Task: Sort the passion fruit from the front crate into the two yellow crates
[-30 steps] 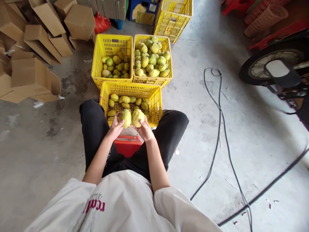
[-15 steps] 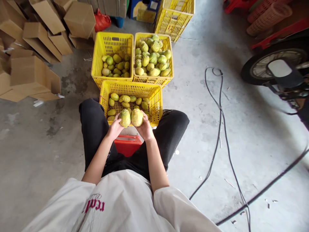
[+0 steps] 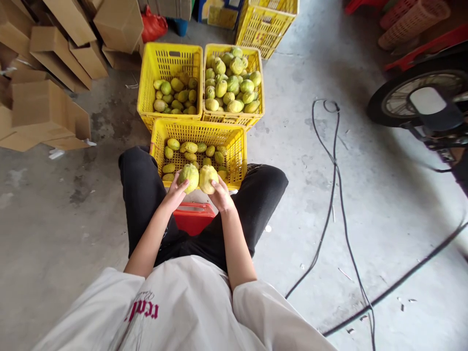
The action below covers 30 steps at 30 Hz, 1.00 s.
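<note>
My left hand (image 3: pixel 175 194) is closed around a green-yellow fruit (image 3: pixel 189 176). Beside it, my right hand (image 3: pixel 221 196) grips a paler yellow fruit (image 3: pixel 207 177). The two fruits touch each other above the near edge of a yellow plastic crate (image 3: pixel 237 151) that stands between my knees and holds several similar fruits. Behind it stand two more yellow crates: the left crate (image 3: pixel 161 62) is partly filled, and the right crate (image 3: pixel 256 111) is heaped with fruit.
A red stool (image 3: pixel 192 217) shows between my legs. Cardboard boxes (image 3: pixel 44 107) pile up at the left. Black cables (image 3: pixel 331 170) run across the concrete floor on the right, near a motorbike wheel (image 3: pixel 413 95). More yellow crates (image 3: pixel 266 22) stand at the back.
Both hands have kept hold of the fruits, turning them slightly. The view has shifted a little downward.
</note>
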Motion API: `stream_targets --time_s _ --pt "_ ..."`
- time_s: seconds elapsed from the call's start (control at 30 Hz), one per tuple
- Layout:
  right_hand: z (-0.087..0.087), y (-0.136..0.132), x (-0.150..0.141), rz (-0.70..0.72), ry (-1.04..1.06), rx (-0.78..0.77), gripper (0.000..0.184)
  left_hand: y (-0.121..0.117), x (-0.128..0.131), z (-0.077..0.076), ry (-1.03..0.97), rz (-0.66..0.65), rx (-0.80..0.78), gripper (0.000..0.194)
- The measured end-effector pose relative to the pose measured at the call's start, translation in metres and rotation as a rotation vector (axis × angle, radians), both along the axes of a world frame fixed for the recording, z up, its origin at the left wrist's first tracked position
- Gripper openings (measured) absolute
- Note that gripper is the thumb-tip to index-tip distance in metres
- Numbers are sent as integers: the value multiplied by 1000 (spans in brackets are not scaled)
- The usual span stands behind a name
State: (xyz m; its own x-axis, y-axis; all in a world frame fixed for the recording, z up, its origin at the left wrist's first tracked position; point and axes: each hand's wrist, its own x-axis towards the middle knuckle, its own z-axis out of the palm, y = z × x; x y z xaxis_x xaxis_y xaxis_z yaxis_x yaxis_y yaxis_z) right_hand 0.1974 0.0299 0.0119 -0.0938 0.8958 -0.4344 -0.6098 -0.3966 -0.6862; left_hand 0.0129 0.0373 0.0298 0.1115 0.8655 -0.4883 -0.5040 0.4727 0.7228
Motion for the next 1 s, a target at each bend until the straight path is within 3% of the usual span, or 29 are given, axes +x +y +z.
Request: stream_targets --time_s 0.17,0.3,0.37,0.57,0.73,0.87,1.0 --pt "-6 -4 1 -7 -20 14 58 -1 0 -3 -43 13 -16 71" --pt "-9 -3 0 -22 -43 -7 61 3 0 -2 -100 37 -80 49" --pt "-12 -1 -1 -22 -31 -20 58 4 -1 -1 -104 45 -112 48" --pt "-19 1 1 -30 -29 37 53 5 -6 -11 -94 20 14 61" --pt "-14 -2 0 -1 -122 65 65 6 -10 -25 -44 25 64 85" --pt "-14 -1 0 30 -118 50 70 3 -9 -21 -15 -57 55 71" --pt "-16 -1 -1 -16 -104 30 62 1 -5 -14 -22 -111 13 59"
